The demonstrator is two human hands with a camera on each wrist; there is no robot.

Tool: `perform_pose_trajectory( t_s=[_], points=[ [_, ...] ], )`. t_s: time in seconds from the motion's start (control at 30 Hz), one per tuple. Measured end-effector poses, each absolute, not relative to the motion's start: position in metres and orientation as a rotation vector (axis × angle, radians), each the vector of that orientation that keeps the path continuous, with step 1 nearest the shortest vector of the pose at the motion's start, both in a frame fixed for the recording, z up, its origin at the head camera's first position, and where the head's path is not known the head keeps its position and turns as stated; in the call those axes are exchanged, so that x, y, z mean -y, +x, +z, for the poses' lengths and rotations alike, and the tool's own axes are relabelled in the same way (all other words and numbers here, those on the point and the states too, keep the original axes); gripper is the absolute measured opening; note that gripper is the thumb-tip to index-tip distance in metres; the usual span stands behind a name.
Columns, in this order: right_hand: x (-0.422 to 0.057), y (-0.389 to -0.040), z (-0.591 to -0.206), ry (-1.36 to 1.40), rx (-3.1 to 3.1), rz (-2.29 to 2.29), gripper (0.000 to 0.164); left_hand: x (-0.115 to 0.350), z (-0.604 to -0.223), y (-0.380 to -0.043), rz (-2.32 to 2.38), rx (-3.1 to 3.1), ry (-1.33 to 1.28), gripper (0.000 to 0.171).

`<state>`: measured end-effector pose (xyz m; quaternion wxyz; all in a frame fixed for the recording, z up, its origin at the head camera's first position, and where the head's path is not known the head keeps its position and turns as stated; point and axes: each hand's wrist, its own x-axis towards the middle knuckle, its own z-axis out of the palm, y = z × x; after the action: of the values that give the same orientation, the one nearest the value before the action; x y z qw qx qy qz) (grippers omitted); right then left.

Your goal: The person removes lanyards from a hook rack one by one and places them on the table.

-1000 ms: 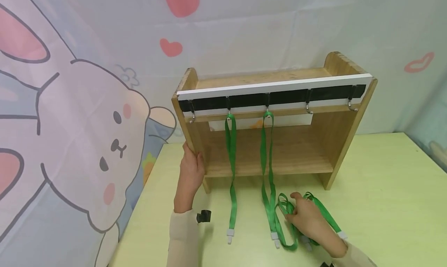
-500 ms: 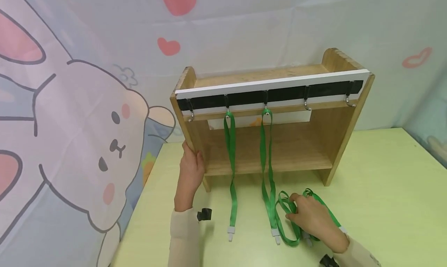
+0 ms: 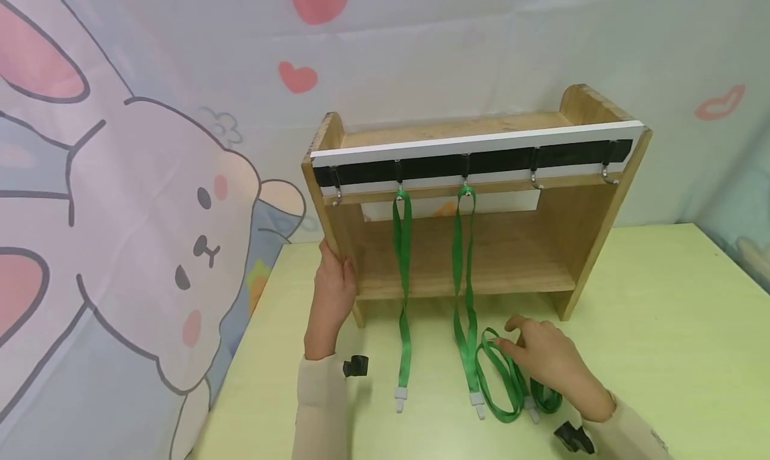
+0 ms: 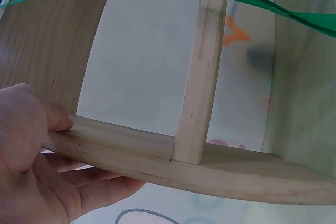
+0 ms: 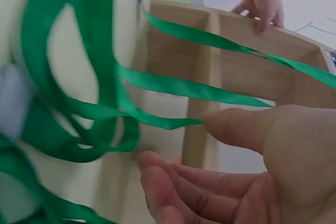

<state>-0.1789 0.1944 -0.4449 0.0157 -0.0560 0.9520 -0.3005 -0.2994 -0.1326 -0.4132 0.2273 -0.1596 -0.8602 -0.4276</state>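
Observation:
My left hand (image 3: 333, 286) grips the left side panel of a wooden shelf (image 3: 466, 253); in the left wrist view, the thumb lies on one side of the panel (image 4: 157, 145) and fingers on the other. Two green lanyards, one at the left (image 3: 403, 273) and one at the middle (image 3: 460, 266), hang from hooks on the shelf's front strip. Over the table, my right hand (image 3: 553, 356) is beside a looped green lanyard (image 3: 511, 393), thumb and fingers apart with nothing between them in the right wrist view. Another coiled lanyard (image 3: 546, 398) lies partly hidden beneath this hand.
A white and black strip (image 3: 502, 162) along the shelf's front bears several metal hooks, among them bare ones at the left end (image 3: 337, 196) and toward the right (image 3: 535, 179). The yellow-green table (image 3: 662, 326) meets a printed cloth backdrop (image 3: 451, 59) behind.
My right hand has shifted a little right and up from the looped lanyard, and its thumb and fingers have spread. The left hand keeps its grip on the shelf.

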Motion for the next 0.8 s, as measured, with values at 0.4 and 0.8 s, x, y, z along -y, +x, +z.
perform_pose_trajectory(
  t_s=[0.4,0.8],
  points=[
    [-0.187,-0.184,-0.395,-0.278,-3.164,-1.077,0.035,0.132,-0.416,-0.301,-1.172,2.354,-0.444,0.052],
    [-0.168,-0.192,-0.352,-0.343,-3.318,-1.317,0.024,0.134,-0.414,-0.299,-1.163,2.338,-0.445,0.052]
  ],
)
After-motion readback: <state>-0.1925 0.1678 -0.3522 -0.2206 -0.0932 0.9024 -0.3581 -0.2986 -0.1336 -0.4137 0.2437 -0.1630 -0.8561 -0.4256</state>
